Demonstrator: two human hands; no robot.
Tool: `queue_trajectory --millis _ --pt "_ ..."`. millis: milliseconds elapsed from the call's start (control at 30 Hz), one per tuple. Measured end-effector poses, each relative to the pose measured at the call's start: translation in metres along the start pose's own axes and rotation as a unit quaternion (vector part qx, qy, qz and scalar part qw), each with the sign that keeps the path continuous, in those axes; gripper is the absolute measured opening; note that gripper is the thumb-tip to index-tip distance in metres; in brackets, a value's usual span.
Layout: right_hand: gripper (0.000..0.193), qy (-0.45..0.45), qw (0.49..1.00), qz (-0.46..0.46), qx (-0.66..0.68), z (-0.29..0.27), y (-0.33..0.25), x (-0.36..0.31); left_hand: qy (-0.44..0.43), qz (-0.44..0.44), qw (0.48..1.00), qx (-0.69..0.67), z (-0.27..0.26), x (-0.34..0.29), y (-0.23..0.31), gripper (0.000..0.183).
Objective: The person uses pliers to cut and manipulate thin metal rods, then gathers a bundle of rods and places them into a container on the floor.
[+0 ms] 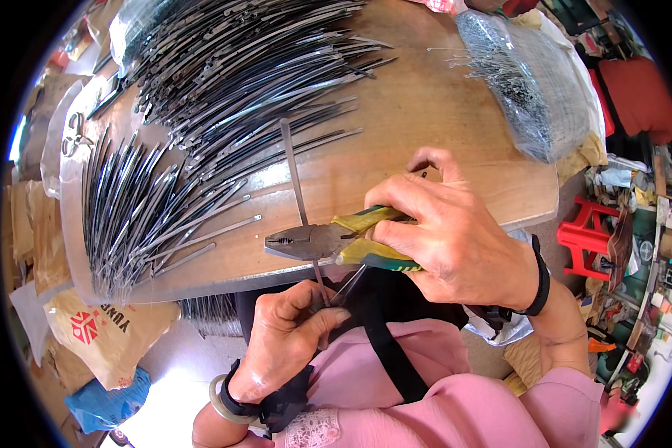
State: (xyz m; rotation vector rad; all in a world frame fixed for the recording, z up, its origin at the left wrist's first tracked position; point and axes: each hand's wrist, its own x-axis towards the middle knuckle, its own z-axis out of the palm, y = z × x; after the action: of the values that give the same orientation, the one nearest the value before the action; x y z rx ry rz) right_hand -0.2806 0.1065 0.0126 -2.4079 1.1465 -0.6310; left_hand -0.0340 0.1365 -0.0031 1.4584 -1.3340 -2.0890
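Head view, pliers as landmark. R hand (459, 235) wrapped round the yellow/green handles of the pliers (325, 240), thumb & fingers closed on them, w/ one finger lifted off at the far side. Pliers lie roughly level, nose to the L. Thin flat metal strip (294, 172) crosses the pliers' head, long part beyond it, short part on the near side; can't tell if the jaws bite it or it just runs behind. L hand (287, 325), just nearer the wearer than the pliers, pinches the strip's near end btwn thumb & fingers. Thin shiny wire (349, 284) there too, btwn pliers & L fingertips.

Wooden table (418, 97) under & beyond pliers. Big heap of dark strips (239, 63) beyond pliers, to the L; smaller bundle of strips (123, 216) L of pliers, w/ scissors (75, 138) farther out, same side. Clear plastic bag (534, 89) of thin wires, far R of pliers. Red stool (590, 235) well R, off the table. Tan bag (108, 336) L & nearer the wearer, below table level.
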Motion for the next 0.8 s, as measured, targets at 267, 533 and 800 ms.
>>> queue_trajectory --millis 267,533,800 --pt "0.028 0.017 1.0 0.012 0.019 0.008 -0.002 -0.004 0.027 0.05 0.995 -0.077 -0.008 -0.018 -0.005 0.044" --pt "0.026 0.033 0.999 -0.006 0.023 0.0 -0.021 0.0 -0.12 -0.02 0.993 0.003 -0.023 0.015 0.045 0.019" --pt "0.022 0.089 0.992 0.039 -0.078 -0.012 -0.019 -0.012 -0.048 -0.073 0.911 -0.404 0.01 0.01 0.015 0.018"
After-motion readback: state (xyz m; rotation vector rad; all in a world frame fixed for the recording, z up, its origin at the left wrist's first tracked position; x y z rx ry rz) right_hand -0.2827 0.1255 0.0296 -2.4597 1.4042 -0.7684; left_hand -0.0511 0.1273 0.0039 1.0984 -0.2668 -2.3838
